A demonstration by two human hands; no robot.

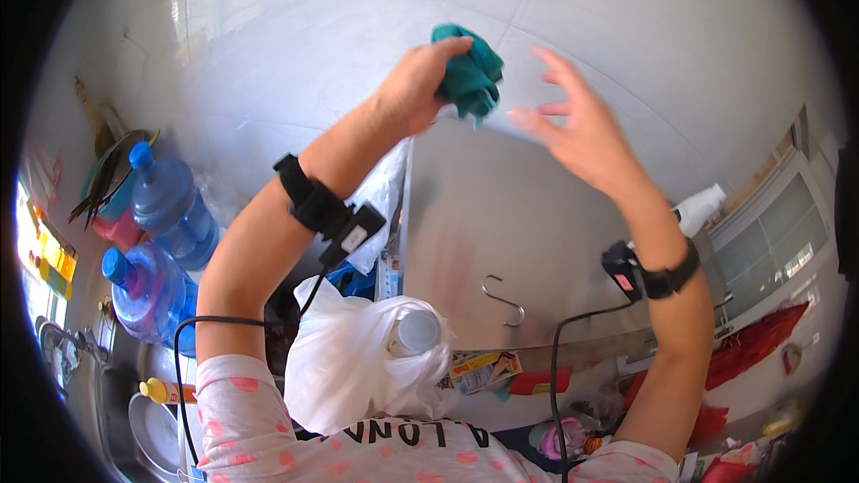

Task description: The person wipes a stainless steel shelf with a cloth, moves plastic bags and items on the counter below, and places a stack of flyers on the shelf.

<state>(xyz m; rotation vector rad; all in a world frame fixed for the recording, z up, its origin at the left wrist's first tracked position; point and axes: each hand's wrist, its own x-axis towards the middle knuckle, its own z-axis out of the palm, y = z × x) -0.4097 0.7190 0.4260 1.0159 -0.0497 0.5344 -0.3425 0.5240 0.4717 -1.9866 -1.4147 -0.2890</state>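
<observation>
My left hand (423, 84) grips a crumpled teal cloth (468, 74), with the thumb across its near side. To the right of the cloth, my right hand (580, 124) is raised with its fingers spread and nothing in them. That hand is slightly blurred and does not touch the cloth. Both hands are in front of a pale tiled wall (322, 33), past the far edge of a smooth grey panel (510, 215). A metal S-hook (503, 300) shows against this panel.
A white plastic bag (349, 362) around a capped container bulges before my chest. Large blue water bottles (171, 211) stand left, near a metal sink (117, 409) and a yellow-capped bottle (156, 390). A white bottle (701, 208) shows behind my right wrist. Cables hang from both wrist straps.
</observation>
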